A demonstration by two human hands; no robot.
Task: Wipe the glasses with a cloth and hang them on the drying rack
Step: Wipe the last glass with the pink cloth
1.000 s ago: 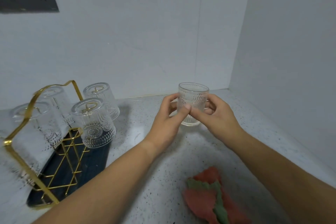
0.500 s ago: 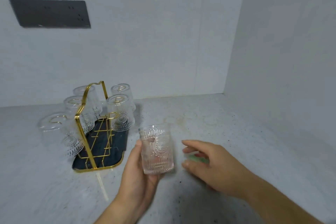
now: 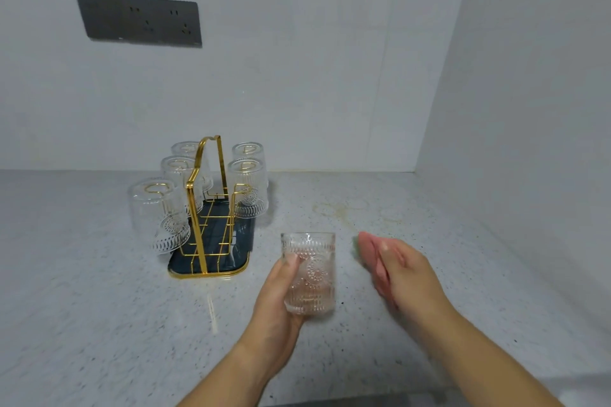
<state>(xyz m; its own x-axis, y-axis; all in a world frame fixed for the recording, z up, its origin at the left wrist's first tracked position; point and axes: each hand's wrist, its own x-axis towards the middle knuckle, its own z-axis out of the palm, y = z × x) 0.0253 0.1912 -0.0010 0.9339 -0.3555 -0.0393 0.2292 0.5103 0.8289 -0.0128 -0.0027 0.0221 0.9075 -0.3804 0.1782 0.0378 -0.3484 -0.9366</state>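
Left hand (image 3: 279, 297) grips upright glass (image 3: 309, 274) right of the drying rack (image 3: 218, 258); right hand (image 3: 410, 277) holds cloth (image 3: 368, 249) farther right.

**Corner of a domestic kitchen.** A speckled stone countertop (image 3: 99, 307) meets plain white walls (image 3: 297, 76) bearing a dark multi-socket panel (image 3: 139, 20). A gold wire drying rack (image 3: 195, 228) holds upturned drinking glasses (image 3: 248, 188) over a dark drip tray (image 3: 238, 261).

A pale speckled countertop (image 3: 99, 307) carries a gold-wire drying rack (image 3: 211, 228) on its dark tray (image 3: 239, 258).
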